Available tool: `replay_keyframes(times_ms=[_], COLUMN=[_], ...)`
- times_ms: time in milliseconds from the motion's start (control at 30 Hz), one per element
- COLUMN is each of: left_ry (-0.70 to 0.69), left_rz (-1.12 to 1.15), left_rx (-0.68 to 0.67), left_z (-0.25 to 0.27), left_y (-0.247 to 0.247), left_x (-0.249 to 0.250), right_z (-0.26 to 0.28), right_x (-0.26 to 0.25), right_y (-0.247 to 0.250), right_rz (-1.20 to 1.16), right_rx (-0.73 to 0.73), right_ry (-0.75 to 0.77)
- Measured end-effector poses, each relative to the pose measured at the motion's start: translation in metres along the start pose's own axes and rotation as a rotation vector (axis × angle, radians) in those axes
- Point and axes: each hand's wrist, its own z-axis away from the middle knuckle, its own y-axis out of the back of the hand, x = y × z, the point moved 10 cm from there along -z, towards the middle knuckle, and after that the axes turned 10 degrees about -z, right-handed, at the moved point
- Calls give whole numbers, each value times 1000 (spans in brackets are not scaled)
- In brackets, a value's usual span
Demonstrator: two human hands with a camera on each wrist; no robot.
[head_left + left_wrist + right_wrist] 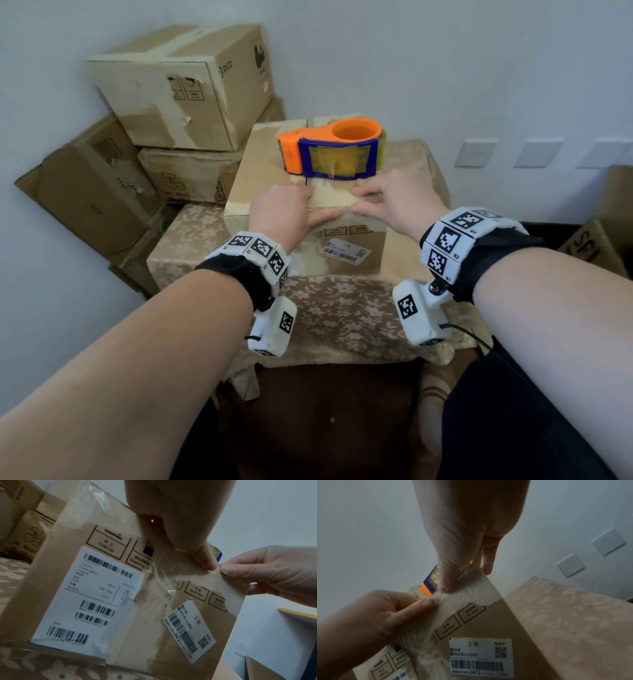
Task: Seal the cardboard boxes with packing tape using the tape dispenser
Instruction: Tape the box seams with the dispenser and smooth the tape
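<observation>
A brown cardboard box (pixel 274 164) stands on the cloth-covered table, with labels on its near face (pixel 85 588). The orange and blue tape dispenser (pixel 335 150) lies on top of the box, untouched by either hand. Clear tape (pixel 164 574) runs over the near top edge and down the front. My left hand (pixel 301 205) and right hand (pixel 370 200) rest side by side on that edge, fingers on the top, thumbs pressing the front face. In the left wrist view my thumb (pixel 202 555) presses the tape. My right thumb (pixel 450 577) presses beside the left hand (pixel 385 608).
Several worn cardboard boxes (pixel 181 85) are stacked against the wall at the back left. The table (pixel 342 318) carries a beige floral cloth. Another box (pixel 596 246) stands at the right edge. Wall switches (pixel 476 152) sit behind on the right.
</observation>
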Motion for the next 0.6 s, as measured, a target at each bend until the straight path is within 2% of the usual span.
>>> replay_keyframes(times_ms=[133, 300, 433, 500, 600], left_ry=[28, 57, 50, 40, 44], left_rz=[-52, -108, -113, -140, -179], left_rx=[6, -53, -116, -111, -53], left_z=[1, 3, 4, 3, 1], left_y=[0, 3, 10, 17, 29], left_x=[2, 6, 13, 16, 22], right_z=[0, 3, 5, 6, 9], right_x=[3, 2, 3, 4, 15], right_y=[-3, -3, -1, 4, 20], right_rz=[-7, 29, 49, 20, 25], right_rx=[45, 83, 7, -27, 8], right_ry=[22, 40, 32, 33, -4])
